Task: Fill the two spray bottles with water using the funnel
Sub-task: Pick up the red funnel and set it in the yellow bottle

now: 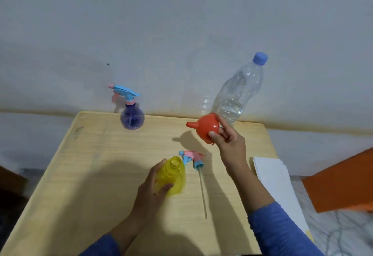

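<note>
The left hand (153,183) is gripping the open yellow bottle (173,177) near the table's (90,164) middle, while the right hand (226,136) is pinching the orange funnel (205,127) in the air at one o'clock from it, spout sideways. Swinging the spout in crooked is risking tipping the light bottle; the capped water bottle (238,92) is standing at one o'clock, the purple sprayer (132,118) at eleven.

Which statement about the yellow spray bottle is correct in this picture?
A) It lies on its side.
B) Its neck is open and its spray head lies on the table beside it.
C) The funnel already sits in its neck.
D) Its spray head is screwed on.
B: the yellow spray bottle, held by the left hand, has an open neck; its spray head lies on the table, while the right hand holds the orange funnel in the air.
</note>
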The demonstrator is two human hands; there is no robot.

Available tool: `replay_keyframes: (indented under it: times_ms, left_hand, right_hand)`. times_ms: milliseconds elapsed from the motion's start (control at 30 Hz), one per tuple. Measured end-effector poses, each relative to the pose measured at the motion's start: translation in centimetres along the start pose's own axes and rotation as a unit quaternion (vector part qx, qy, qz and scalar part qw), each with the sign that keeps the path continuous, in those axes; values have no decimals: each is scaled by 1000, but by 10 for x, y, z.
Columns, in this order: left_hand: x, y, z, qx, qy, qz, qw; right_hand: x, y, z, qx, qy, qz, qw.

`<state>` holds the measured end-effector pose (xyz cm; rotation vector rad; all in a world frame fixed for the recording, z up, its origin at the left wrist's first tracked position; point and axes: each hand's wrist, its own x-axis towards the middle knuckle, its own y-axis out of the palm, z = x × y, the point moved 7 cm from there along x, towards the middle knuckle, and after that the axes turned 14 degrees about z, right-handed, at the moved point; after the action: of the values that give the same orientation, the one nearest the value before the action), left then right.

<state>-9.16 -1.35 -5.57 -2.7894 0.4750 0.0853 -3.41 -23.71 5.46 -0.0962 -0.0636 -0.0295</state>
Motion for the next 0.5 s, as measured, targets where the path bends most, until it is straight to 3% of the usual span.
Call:
replay_keyframes:
  times_ms: [133,400,500]
  left_hand:
    - [3,2,-2,10,25,7,1000]
    - [22,23,-2,-27,16,9,999]
    - [-8,6,13,-28,24,19,999]
  right_hand:
    - [-9,9,21,-10,-24,38,999]
    - [-18,1,41,-146,-43,93,984]
    - [-48,34,39,-198,-50,118,972]
